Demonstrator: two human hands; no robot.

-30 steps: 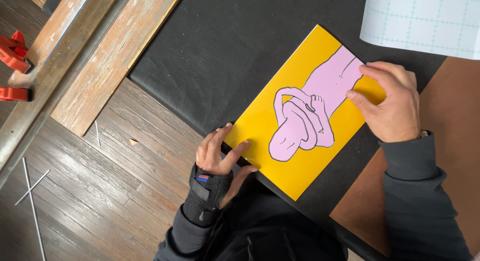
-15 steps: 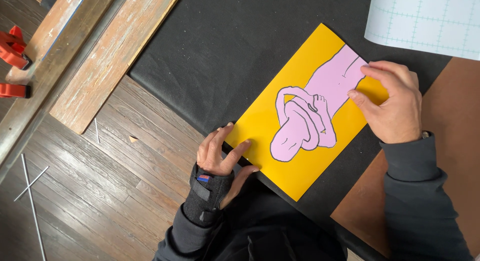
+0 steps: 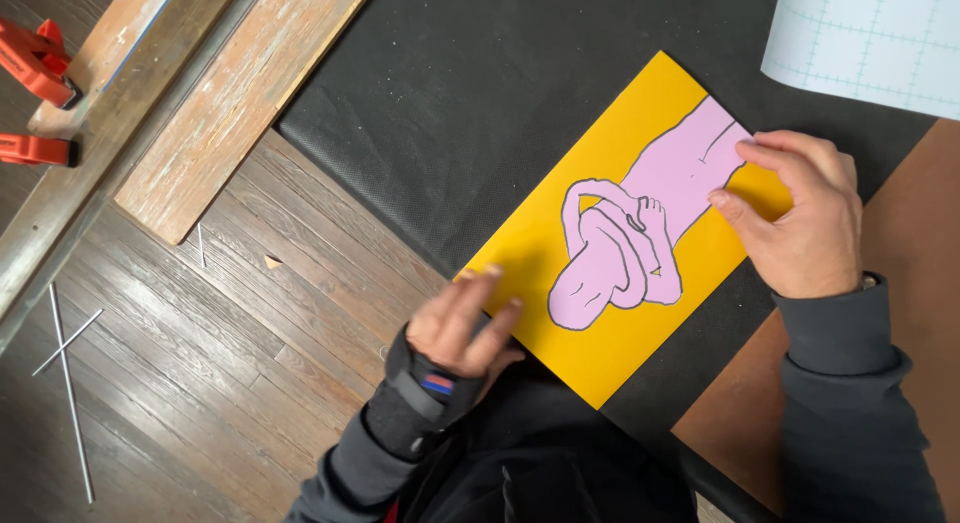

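The yellow card (image 3: pixel 640 253) with a pink shape lies flat on the black mat (image 3: pixel 450 113), near the desk's front edge. The right hand (image 3: pixel 800 218) presses its far end with flat, spread fingers — likely to stop it sliding. The left hand (image 3: pixel 465 328), in a wrist brace, touches the near corner — fingers loose, gripping nothing.

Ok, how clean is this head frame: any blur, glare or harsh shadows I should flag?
Head view: the left hand is smeared by motion blur at the fingers, while the right hand and the yellow card with its pink figure are sharp. Lighting is soft and even, shadows faint. A mild sheen shows on the wooden floor; no strong glare, even on the gridded sheet.
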